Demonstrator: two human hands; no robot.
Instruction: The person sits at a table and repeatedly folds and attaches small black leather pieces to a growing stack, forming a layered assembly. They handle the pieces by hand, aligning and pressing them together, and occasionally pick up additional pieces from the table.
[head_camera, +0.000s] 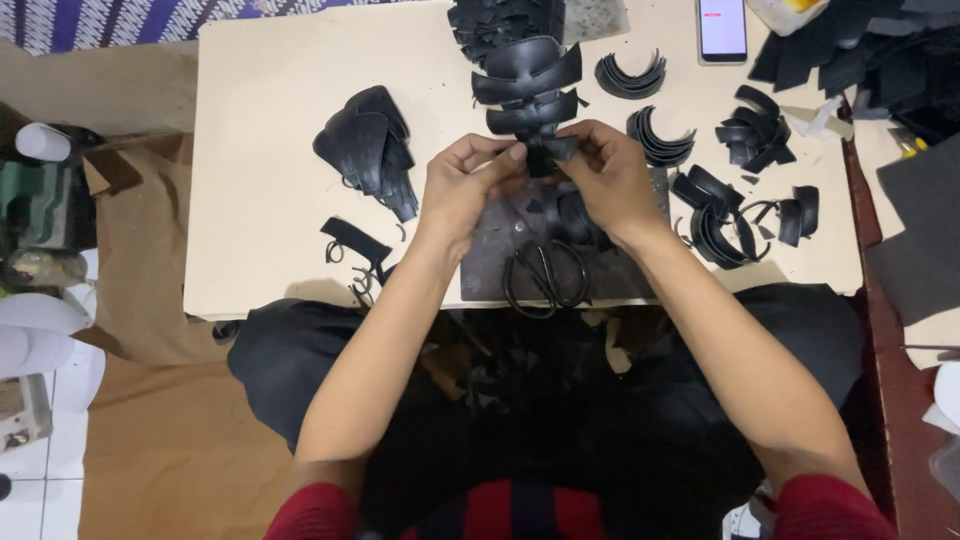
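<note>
Black strip (548, 152) btwn both hands' fingertips (517, 152)

The person wears a short-sleeved top with red sleeves (318, 505) ending above the elbow; the chest section shows red and dark stripes. Both forearms are bare. Dark trousers (300, 360) cover the lap and both legs.

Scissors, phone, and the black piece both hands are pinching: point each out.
scissors (545, 277), head view, on the black handle loops.
phone (722, 28), head view, middle of the lit screen.
black piece (545, 152), head view, on the part showing between left hand (462, 185) and right hand (612, 175).
</note>
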